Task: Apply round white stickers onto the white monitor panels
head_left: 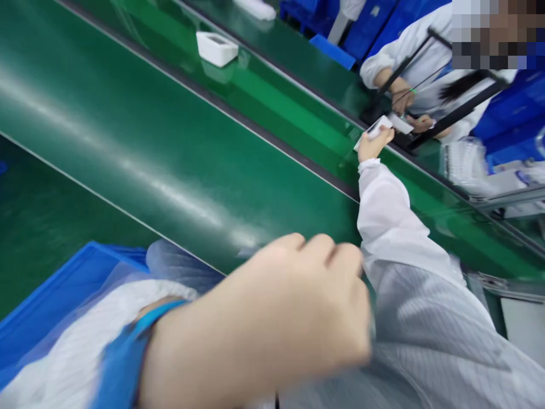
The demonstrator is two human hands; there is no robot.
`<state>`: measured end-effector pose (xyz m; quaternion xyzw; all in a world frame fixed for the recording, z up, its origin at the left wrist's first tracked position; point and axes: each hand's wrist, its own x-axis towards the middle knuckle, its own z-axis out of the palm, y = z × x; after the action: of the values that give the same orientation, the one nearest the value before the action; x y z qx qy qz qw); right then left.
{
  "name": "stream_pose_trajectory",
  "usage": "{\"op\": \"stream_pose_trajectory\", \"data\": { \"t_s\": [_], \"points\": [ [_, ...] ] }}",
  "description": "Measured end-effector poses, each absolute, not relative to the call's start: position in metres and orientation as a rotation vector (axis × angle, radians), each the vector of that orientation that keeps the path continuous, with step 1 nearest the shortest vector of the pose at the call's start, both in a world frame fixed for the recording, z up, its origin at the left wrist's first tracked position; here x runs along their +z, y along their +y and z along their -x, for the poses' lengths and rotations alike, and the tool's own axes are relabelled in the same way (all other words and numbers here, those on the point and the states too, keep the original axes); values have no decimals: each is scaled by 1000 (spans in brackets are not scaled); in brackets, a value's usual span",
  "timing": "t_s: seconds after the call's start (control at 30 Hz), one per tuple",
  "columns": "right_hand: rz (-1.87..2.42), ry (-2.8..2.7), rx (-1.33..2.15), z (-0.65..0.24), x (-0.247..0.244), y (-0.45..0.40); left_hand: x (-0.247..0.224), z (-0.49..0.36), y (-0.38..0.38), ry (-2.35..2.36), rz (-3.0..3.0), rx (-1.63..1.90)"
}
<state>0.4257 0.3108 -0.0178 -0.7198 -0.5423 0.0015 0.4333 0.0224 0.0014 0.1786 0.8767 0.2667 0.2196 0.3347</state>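
Our right hand (374,146) is stretched out far to the right, over the far side of the green belt (170,147). Its fingers are closed around a small white box (378,127) w/ a dark patch on it. We hold the box up at the far edge of the green counter (298,113), just beside a black frame (460,111). The white sleeve (395,221) of that arm runs back toward us on the right.

Our left hand (289,318) is very near the camera and blurry. It's curled into a loose fist, knuckles up. We can't tell if anything is inside it. A blue cuff (128,352) sits at the wrist, w/ white sleeve behind it. Under that arm, at the near left, is a blue bin (51,295) w/ a thin clear bag (179,264) in it.

Another white box (216,48) lies alone on the counter at the far side, well apart from our hands.

Across from us, at the far right, another person in a white coat (421,51) has both hands (402,99) near the black frame, close to the box we hold. Whether they touch it we can't tell. Blue crates (383,23) stand behind that person.
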Motion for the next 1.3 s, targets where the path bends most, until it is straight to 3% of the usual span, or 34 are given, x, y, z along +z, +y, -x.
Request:
{"op": "stream_pose_trajectory", "data": {
  "t_s": [0.13, 0.3, 0.4, 0.53, 0.6, 1.3],
  "points": [
    [1780, -1311, -56, -398, -2, 256, 129, -34, 58, 611, -2363, 611],
    [1287, -1234, -11, -346, -15, 160, 30, -31, 133, 913, -1484, 876],
    [1183, -1240, 313, -305, -21, 119, 0, -37, 152, 948, -1105, 960],
    [1055, -1404, 902, -254, -19, 92, -8, -56, 139, 851, -1007, 960],
    [1037, -1425, 995, -238, -16, 90, -6, -63, 128, 809, -989, 958],
    [1119, -1415, 772, -236, -4, 96, -8, -76, 120, 815, -826, 972]
  ]
}}
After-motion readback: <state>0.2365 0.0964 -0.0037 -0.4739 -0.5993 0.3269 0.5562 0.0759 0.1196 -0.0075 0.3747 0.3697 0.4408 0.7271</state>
